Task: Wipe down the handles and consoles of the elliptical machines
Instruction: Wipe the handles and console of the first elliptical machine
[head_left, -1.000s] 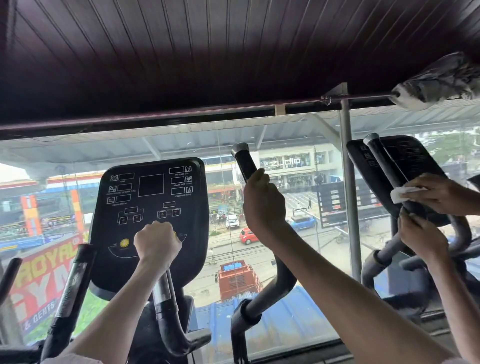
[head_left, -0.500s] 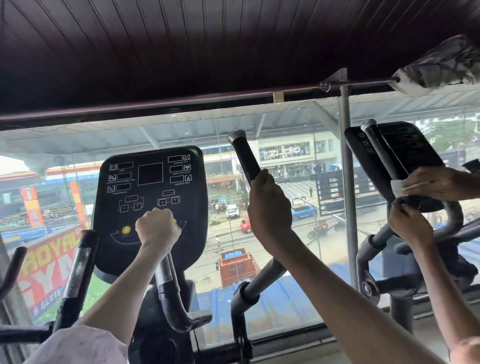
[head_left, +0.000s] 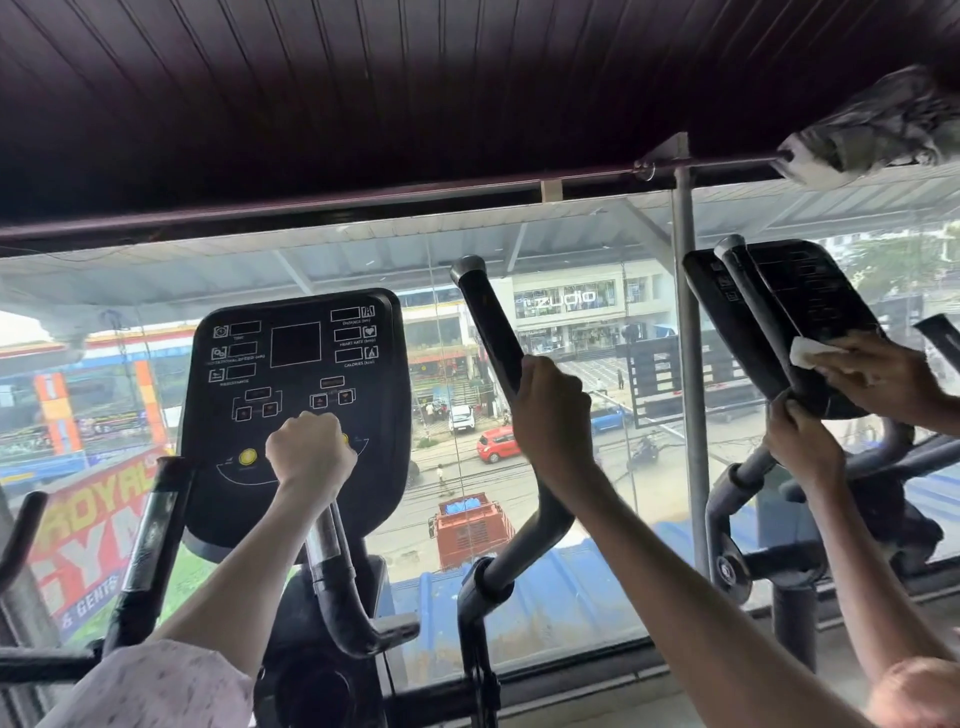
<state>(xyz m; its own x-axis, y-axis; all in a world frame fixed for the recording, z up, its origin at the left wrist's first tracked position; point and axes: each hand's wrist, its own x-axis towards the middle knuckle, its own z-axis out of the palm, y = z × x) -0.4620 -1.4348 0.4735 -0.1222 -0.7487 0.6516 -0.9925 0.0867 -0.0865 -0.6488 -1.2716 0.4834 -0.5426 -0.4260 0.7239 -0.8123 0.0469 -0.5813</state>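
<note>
The left hand (head_left: 310, 451) grips a bar (head_left: 332, 566) below the console (head_left: 296, 358); the right hand (head_left: 553, 415) grips the handle (head_left: 491, 322).

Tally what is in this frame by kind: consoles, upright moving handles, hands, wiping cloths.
Consoles: 2, near console, far console
Upright moving handles: 2
Hands: 4, left hand, right hand, another person's two
Wiping cloths: 1, white cloth
Total: 9
</note>
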